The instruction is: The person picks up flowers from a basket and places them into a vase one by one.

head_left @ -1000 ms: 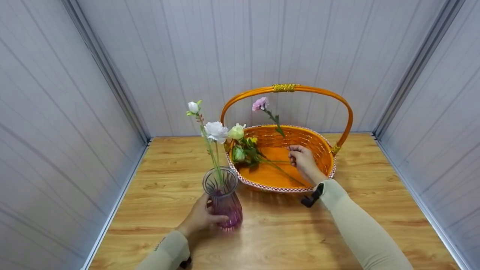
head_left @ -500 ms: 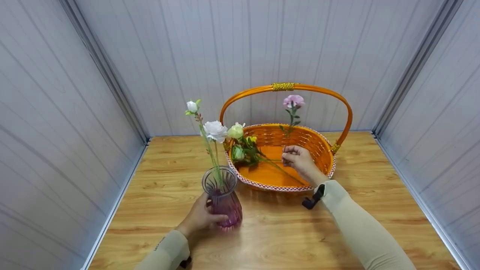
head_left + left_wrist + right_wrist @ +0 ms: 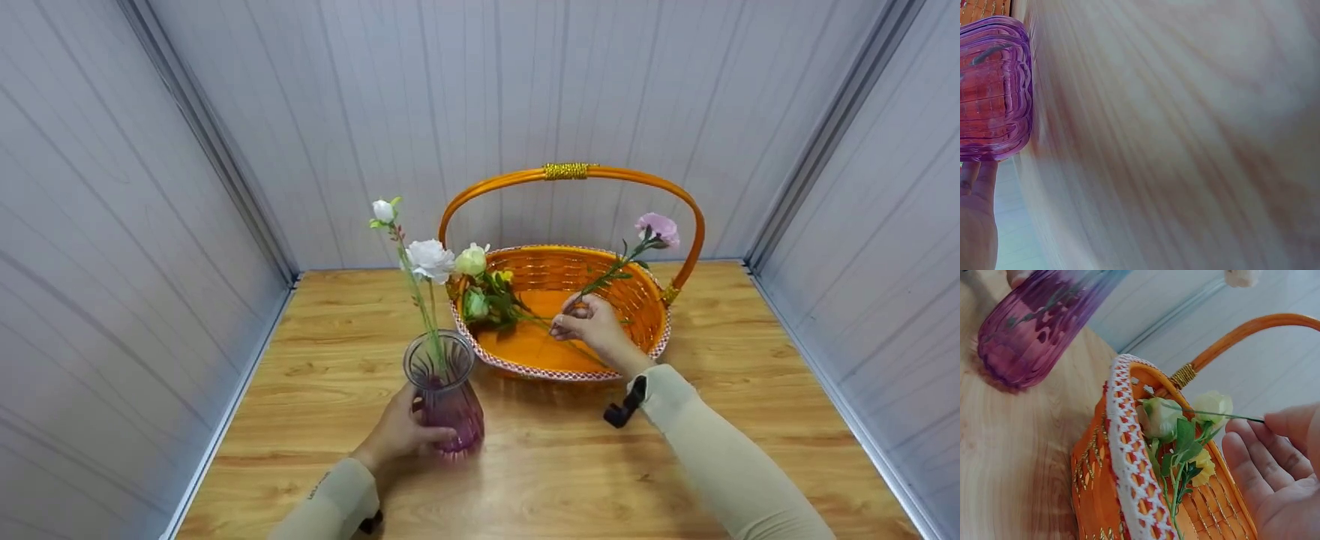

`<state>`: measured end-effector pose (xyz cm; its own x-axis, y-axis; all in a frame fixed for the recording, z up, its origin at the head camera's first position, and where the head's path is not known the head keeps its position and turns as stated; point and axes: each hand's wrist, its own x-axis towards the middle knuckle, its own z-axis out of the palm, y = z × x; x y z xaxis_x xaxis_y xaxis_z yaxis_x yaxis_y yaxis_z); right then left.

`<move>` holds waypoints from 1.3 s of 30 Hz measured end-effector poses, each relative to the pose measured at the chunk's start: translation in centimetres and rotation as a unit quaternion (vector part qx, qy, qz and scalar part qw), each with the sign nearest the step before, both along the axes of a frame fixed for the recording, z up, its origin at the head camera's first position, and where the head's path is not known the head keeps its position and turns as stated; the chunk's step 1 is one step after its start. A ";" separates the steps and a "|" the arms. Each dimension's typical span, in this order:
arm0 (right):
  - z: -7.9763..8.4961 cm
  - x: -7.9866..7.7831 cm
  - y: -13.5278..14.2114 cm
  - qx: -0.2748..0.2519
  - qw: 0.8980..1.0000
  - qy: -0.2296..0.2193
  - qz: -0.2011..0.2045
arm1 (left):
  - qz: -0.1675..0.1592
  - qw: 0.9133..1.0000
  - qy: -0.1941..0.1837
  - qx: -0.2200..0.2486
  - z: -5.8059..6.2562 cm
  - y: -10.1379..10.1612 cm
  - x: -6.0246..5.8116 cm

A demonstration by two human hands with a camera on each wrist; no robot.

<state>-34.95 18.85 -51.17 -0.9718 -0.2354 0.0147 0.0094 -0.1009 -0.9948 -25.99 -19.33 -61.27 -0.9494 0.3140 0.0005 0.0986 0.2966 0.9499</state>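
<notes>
Just in front and to the left of the orange basket point(image 3: 555, 373), a person's left hand point(image 3: 397, 429) is gripping the glass vase point(image 3: 459, 420) around its purple lower part. From the vase, a white bud point(image 3: 383, 211) and a fuller white bloom point(image 3: 430, 260) are rising, the bud farther from the basket. At the basket's left end, a pale cream flower point(image 3: 472, 261), a green rose point(image 3: 477, 305) and a yellow flower point(image 3: 505, 276) are lying together. Over the basket's opening, the right hand point(image 3: 596, 326) is pinching a pink flower point(image 3: 658, 229) by its stem, which is slanting so that the bloom is leaning toward the basket's right side.
</notes>
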 end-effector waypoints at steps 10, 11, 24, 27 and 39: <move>0.3 1.3 -0.5 0.025 0.998 0.060 0.006 | -0.002 1.000 0.029 -0.012 0.1 0.1 0.0; 0.4 1.5 -0.5 0.025 0.998 0.062 0.008 | -0.004 0.999 0.033 -0.015 0.2 0.1 0.0; 2.1 3.0 -1.4 0.016 0.996 0.085 0.036 | -0.003 1.000 0.010 -0.002 0.1 0.1 -0.1; 2.5 3.3 -1.7 0.014 0.995 0.093 0.041 | -0.003 1.000 0.005 0.001 0.0 0.0 -0.2; 4.6 4.0 -3.2 0.022 0.990 0.123 0.060 | -0.002 1.000 0.007 0.008 -0.4 0.0 -0.2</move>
